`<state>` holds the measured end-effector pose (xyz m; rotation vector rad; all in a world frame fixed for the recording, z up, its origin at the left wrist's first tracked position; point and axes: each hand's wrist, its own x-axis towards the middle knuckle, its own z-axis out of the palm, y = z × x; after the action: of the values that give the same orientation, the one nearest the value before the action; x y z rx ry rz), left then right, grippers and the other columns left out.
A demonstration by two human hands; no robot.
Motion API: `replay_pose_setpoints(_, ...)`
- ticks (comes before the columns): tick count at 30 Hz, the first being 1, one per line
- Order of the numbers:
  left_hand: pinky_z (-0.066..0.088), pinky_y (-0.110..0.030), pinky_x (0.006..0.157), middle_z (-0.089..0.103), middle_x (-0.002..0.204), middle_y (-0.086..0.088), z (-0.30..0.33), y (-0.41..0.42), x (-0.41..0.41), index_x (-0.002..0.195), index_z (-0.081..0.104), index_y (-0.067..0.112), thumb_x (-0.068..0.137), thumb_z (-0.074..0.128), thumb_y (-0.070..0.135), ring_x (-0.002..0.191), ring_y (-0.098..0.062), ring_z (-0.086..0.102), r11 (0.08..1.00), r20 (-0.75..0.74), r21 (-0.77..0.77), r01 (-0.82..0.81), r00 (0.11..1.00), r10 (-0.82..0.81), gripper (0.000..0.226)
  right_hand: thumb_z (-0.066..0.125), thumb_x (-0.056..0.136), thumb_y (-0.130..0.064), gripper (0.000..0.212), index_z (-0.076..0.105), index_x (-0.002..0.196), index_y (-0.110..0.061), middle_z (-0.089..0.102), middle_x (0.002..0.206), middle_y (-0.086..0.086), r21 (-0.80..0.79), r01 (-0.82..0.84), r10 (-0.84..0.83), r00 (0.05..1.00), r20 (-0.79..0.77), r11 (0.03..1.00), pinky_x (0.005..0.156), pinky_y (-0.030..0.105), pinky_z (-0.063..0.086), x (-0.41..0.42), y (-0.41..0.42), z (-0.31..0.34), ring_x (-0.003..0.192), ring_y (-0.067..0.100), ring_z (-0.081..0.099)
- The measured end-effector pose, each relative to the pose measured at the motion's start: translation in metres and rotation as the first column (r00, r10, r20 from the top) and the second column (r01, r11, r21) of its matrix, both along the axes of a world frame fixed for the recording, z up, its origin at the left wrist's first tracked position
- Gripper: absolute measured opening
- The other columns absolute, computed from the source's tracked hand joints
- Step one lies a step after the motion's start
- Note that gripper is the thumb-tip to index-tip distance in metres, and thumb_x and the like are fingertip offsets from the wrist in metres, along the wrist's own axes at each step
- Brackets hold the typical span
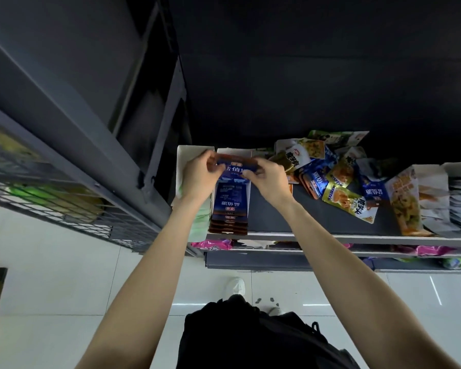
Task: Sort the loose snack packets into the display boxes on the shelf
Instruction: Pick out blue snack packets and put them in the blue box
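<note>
Blue-and-brown foil snack packet [236, 166] at frame centre, pinched by both hands, left [201, 175] & right [270, 179], above white cardboard display box [230, 206] w/ matching packets on grey shelf [317, 237].

White shoe [235, 286] on pale tiled floor [64, 275] (glossy), wire-mesh rack [51, 206] at left.

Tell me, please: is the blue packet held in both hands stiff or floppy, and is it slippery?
The blue packet probably bends easily: it is a thin flat pouch, pinched by the left hand and right hand. Its film looks glossy, so perhaps a little slippery. It seems light.
</note>
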<state>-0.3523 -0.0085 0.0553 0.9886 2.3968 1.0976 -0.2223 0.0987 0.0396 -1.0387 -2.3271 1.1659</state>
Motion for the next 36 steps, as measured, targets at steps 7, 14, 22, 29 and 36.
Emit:
replay_pose_setpoints(7,0.043,-0.027,0.065,0.067,0.096,-0.001,-0.018,-0.015,-0.002,0.094,0.067,0.016,0.086,0.064,0.015,0.088,-0.018,0.059,0.964,-0.339,-0.198,0.176,0.911,-0.236,0.009,0.065,0.087,-0.017,0.016,0.072,0.099,-0.011,0.069,0.104,0.006,0.425,-0.254,0.178,0.961,0.209,0.869,0.078,0.038,0.051,0.008,0.0,-0.023,0.101,0.027,0.056)
replay_pose_setpoints(14,0.043,-0.028,0.08,0.068,0.103,0.003,-0.024,-0.014,-0.01,0.102,0.07,0.023,0.088,0.062,0.021,0.097,-0.017,0.058,0.894,-0.399,-0.376,0.244,0.828,-0.394,0.016,0.059,0.092,-0.025,0.027,0.066,0.116,-0.014,0.057,0.126,0.005,0.316,-0.35,0.28,0.928,0.246,0.882,0.099,0.036,0.041,0.017,0.007,-0.026,0.119,0.023,0.046)
replay_pose_setpoints(22,0.051,-0.028,0.069,0.068,0.085,0.011,0.002,0.002,0.051,0.102,0.065,0.024,0.088,0.054,0.033,0.081,-0.012,0.062,0.94,-0.517,-0.122,0.319,0.788,-0.334,0.02,0.06,0.091,-0.018,0.021,0.068,0.11,-0.015,0.072,0.093,0.0,0.293,-0.139,0.145,0.989,-0.002,0.946,0.073,0.039,0.056,0.117,0.022,-0.028,0.084,0.014,0.068)
replay_pose_setpoints(29,0.049,-0.024,0.062,0.062,0.073,0.014,-0.017,0.051,0.158,0.089,0.064,0.022,0.086,0.053,0.03,0.07,-0.003,0.058,0.919,-0.371,0.09,0.385,0.869,-0.328,0.013,0.062,0.089,-0.013,0.015,0.069,0.102,-0.014,0.072,0.078,0.002,0.313,0.051,-0.081,0.993,0.083,0.948,0.058,0.037,0.056,0.237,0.072,-0.055,0.066,0.019,0.067)
replay_pose_setpoints(36,0.042,-0.034,0.094,0.054,0.128,0.004,-0.091,0.129,0.217,0.124,0.052,0.023,0.091,0.055,0.033,0.118,-0.016,0.048,0.901,-0.162,-0.267,0.343,0.905,-0.393,0.035,0.06,0.087,-0.009,0.033,0.06,0.119,-0.005,0.056,0.126,0.018,0.398,0.018,-0.138,0.952,0.275,0.917,0.092,0.046,0.045,0.272,0.138,-0.09,0.112,0.041,0.052)
